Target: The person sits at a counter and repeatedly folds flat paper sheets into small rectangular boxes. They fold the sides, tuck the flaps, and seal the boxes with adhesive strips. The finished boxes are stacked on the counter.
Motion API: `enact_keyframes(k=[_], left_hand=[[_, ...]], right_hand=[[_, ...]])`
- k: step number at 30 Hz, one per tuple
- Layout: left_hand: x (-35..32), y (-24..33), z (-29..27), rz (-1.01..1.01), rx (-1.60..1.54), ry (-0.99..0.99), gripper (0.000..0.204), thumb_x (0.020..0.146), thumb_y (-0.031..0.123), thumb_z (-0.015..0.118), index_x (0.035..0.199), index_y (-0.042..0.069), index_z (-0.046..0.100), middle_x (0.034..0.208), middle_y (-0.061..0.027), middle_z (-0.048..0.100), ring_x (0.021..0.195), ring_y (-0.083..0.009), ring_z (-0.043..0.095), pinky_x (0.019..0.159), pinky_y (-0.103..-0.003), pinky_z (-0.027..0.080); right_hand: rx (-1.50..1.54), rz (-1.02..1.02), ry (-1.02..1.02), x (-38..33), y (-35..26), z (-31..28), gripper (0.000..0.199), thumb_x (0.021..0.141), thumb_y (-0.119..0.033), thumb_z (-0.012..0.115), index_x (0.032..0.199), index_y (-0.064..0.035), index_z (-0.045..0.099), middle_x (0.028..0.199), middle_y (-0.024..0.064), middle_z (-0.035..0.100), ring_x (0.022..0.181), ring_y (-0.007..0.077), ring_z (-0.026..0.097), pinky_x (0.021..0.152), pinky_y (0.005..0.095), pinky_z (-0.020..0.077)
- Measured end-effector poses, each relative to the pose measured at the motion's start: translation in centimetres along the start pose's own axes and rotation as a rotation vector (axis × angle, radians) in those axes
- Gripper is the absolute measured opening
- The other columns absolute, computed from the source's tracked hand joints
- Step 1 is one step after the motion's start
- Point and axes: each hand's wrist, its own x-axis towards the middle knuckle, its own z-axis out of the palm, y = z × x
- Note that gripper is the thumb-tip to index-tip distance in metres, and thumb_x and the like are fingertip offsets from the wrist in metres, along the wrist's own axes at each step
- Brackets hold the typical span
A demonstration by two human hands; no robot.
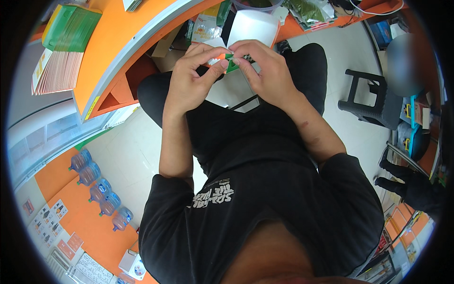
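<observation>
Between my two hands, above my lap, is a small green, orange and white printed piece [232, 66], like thin card or a little carton. My left hand [189, 80] pinches its left side between thumb and fingers. On the other side, my right hand [268, 71] grips it, thumb and forefinger meeting near its upper edge. The fingers cover much of the piece, so its full shape is hidden. Just beyond the hands stands a white open box or tray [253, 29]. A clear-wrapped packet [206, 27] lies to its left.
A banded stack of flat green and white cartons [66, 35] sits on the orange counter [111, 33], whose grey edge curves past my left side. A black stool [371, 99] stands at right. Several large blue water bottles [99, 189] line the floor at lower left.
</observation>
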Motion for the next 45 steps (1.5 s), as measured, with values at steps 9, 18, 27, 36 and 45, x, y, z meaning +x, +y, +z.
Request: enact_keyframes(k=[9, 18, 27, 36, 45], left_hand=[[0.1, 0.2, -1.9, -0.055, -0.095, -0.202, 0.02, 0.095, 0.011, 0.068, 0.111, 0.001, 0.074, 0.093, -0.009, 0.065, 0.106, -0.0241, 0.057, 0.092, -0.034, 0.047], [-2.0, -4.2, 2.3, 0.145, -0.016, 0.644, 0.051, 0.087, 0.013, 0.078, 0.131, 0.003, 0.053, 0.124, -0.0108, 0.055, 0.111, -0.0215, 0.056, 0.095, -0.035, 0.047], [-2.4, -6.6, 7.1, -0.251, -0.308, 0.546, 0.039, 0.108, 0.033, 0.055, 0.124, -0.001, 0.058, 0.108, -0.0066, 0.064, 0.098, -0.011, 0.059, 0.087, -0.026, 0.047], [-0.5, -5.4, 7.9, -0.367, -0.359, 0.462, 0.039, 0.106, 0.035, 0.059, 0.113, -0.001, 0.07, 0.085, -0.0008, 0.068, 0.075, -0.004, 0.058, 0.066, -0.022, 0.047], [1.2, -3.4, 7.9, -0.397, -0.586, 0.46, 0.043, 0.108, 0.037, 0.053, 0.111, -0.002, 0.07, 0.092, -0.003, 0.07, 0.078, -0.004, 0.059, 0.07, -0.02, 0.047]], right_hand=[[0.435, 0.374, -0.213, 0.0, 0.1, -0.2, 0.016, 0.095, -0.012, 0.071, 0.106, -0.0027, 0.063, 0.094, 0.0057, 0.071, 0.089, 0.0125, 0.068, 0.076, 0.0298, 0.0523], [0.653, 0.526, -0.181, -0.2, 1.9, 0.4, 0.016, 0.099, -0.013, 0.068, 0.108, -0.0001, 0.069, 0.094, 0.0012, 0.069, 0.086, 0.0076, 0.061, 0.078, 0.0256, 0.0496], [0.463, 0.431, -0.175, -0.1, 3.2, -0.5, 0.028, 0.106, -0.011, 0.053, 0.128, -0.0003, 0.066, 0.118, 0.0061, 0.071, 0.109, 0.0111, 0.063, 0.1, 0.0274, 0.0472], [0.589, 0.746, 0.021, -0.5, 7.5, 1.1, 0.054, 0.106, -0.052, 0.05, 0.111, -0.0007, 0.066, 0.093, 0.005, 0.069, 0.08, 0.0092, 0.061, 0.072, 0.0251, 0.0493], [0.535, 0.579, 0.211, -1.3, 7.9, 2.9, 0.03, 0.099, -0.031, 0.071, 0.097, -0.002, 0.061, 0.077, 0.0002, 0.064, 0.067, 0.0045, 0.056, 0.058, 0.0237, 0.0456]])
